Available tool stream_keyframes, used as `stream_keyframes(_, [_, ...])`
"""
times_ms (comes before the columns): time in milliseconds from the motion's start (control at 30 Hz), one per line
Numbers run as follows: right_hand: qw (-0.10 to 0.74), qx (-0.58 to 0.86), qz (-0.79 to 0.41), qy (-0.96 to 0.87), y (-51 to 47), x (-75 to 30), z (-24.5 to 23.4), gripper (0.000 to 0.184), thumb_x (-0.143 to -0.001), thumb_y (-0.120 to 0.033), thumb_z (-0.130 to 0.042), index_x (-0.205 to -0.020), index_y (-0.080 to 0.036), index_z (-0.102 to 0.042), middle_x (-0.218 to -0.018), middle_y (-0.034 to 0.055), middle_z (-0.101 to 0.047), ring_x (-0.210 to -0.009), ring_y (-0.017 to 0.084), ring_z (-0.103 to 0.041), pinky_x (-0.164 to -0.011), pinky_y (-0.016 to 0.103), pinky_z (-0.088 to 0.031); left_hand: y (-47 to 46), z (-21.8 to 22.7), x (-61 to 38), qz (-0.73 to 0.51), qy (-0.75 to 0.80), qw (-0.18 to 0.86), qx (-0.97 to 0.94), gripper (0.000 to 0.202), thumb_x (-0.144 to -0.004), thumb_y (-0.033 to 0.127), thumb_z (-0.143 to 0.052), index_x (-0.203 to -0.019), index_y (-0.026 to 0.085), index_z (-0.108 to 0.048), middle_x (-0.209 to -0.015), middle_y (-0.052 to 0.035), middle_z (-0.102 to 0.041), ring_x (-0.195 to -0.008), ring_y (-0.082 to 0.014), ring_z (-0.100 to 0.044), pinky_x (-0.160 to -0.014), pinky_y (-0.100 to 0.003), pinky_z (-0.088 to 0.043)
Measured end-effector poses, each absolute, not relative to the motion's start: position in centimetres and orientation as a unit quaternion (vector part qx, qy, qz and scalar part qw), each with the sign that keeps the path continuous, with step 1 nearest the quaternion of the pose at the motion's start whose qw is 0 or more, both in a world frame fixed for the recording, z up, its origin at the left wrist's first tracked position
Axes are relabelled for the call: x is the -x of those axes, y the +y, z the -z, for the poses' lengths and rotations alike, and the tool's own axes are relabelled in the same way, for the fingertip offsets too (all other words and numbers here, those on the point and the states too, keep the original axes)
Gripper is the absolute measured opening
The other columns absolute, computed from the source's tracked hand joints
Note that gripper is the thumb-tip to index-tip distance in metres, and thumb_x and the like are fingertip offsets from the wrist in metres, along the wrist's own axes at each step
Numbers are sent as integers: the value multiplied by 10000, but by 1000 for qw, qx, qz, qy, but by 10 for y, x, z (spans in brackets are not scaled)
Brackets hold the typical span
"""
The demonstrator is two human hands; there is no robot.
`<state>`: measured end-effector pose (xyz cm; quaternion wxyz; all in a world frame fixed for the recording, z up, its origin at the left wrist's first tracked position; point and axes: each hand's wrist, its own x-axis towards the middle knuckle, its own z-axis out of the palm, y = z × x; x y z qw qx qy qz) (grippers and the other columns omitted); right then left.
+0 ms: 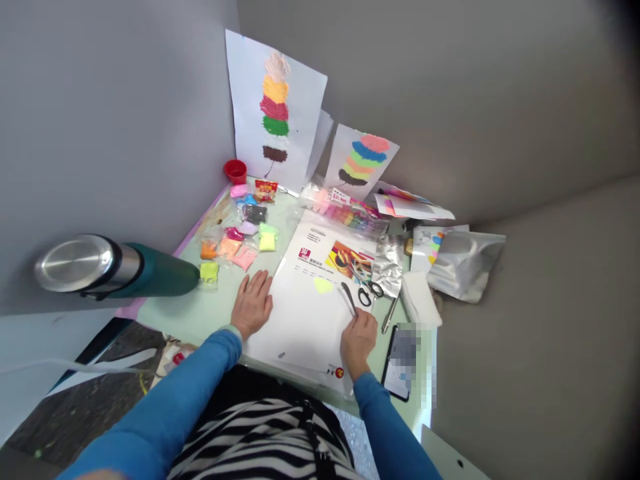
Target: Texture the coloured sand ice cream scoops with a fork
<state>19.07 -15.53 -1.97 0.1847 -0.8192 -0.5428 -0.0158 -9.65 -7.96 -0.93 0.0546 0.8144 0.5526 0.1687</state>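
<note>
My left hand (pixel 253 303) lies flat with its fingers stretched out, at the left edge of a large white paper sheet (pixel 310 320) with printing on it. In my right hand (pixel 359 339) is a slim dark tool with a blade-like end (pixel 349 297), held between the fingers and pointing away from me. Just left of the tool's tip, a flat pale-yellow piece (pixel 323 285) that looks like clay lies on the sheet. Scissors (pixel 369 291) with black handles rest to the right of the tool.
Several small bags of coloured clay (pixel 244 256) lie left of the sheet. A green flask (pixel 160 270) stands at the left. Two pictures of stacked colours (pixel 305 127) lean at the back. On the right are a phone (pixel 399 363), a pen (pixel 389 316) and a white tissue pack (pixel 420 299).
</note>
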Motion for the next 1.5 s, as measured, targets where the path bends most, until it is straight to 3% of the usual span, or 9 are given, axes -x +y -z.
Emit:
stream_keyframes(167, [176,839,-34,-514,-156,-189,1,312,-927,-224,-367,-1071,-135,-629,-1008,123,-601,-978,240,-512,-824,327,-391,-79,11,96,-177,554,59,-811,476,-898,220,-414,-1353,115,-508,-1433,-166,-487,-1379,-293,-380,-1155,-516,-220])
stream_keyframes(333, [113,854,-41,-506,-144,-194,-17,300,-923,-283,-409,-915,-159,-681,-920,108,-650,-930,257,-521,-857,388,-345,-79,11,96,-185,555,62,-809,466,-900,228,-411,-1335,105,-524,-1422,-175,-497,-1375,-293,-386,-1157,-511,-221])
stream_keyframes(467, [143,823,-25,-549,-120,-213,-20,300,-881,-207,-441,-1074,-155,-666,-1167,122,-614,-1080,249,-476,-913,360,-331,-79,12,96,-191,553,57,-809,463,-900,230,-406,-1332,115,-528,-1418,-169,-504,-1365,-295,-401,-1151,-516,-233])
stream_keyframes(567, [105,819,-21,-563,-105,-225,-17,365,-884,-179,-433,-1198,-172,-619,-1326,116,-535,-1177,262,-425,-930,366,-315,-79,12,96,-196,554,65,-807,470,-893,226,-410,-1331,105,-532,-1421,-178,-497,-1371,-299,-392,-1156,-516,-224])
stream_keyframes(700, [30,835,-46,-547,-105,-233,-14,320,-894,-192,-456,-1160,-181,-633,-1173,120,-603,-1101,267,-482,-873,359,-329,-79,12,96,-198,554,71,-806,476,-892,228,-407,-1334,103,-531,-1416,-185,-500,-1370,-297,-392,-1153,-523,-227])
stream_keyframes(933, [19,863,-31,-504,-136,-232,-21,286,-869,-199,-499,-1106,-135,-647,-1073,164,-612,-1012,290,-530,-798,358,-361,-78,11,96,-191,555,58,-808,453,-898,221,-397,-1304,92,-552,-1402,-180,-517,-1354,-295,-413,-1149,-510,-237])
stream_keyframes(1133, [127,882,-128,-435,-145,-231,-27,215,-811,-187,-548,-973,-134,-679,-1042,165,-629,-1057,294,-547,-879,380,-365,-78,13,97,-200,554,58,-806,451,-902,225,-402,-1304,94,-558,-1403,-179,-516,-1349,-298,-420,-1143,-520,-247])
stream_keyframes(1300, [201,906,-146,-344,-126,-257,-33,192,-766,-313,-612,-869,-156,-648,-973,151,-658,-1039,292,-583,-839,362,-427,-78,14,97,-201,553,51,-807,445,-902,221,-401,-1299,98,-563,-1404,-174,-517,-1347,-299,-423,-1145,-513,-243])
stream_keyframes(1500, [300,904,-225,-203,-77,-277,-21,154,-789,-279,-552,-664,-190,-551,-557,16,-609,-568,170,-617,-503,253,-470,-78,14,97,-201,552,44,-808,446,-896,216,-409,-1303,114,-561,-1406,-174,-515,-1346,-299,-425,-1139,-515,-251])
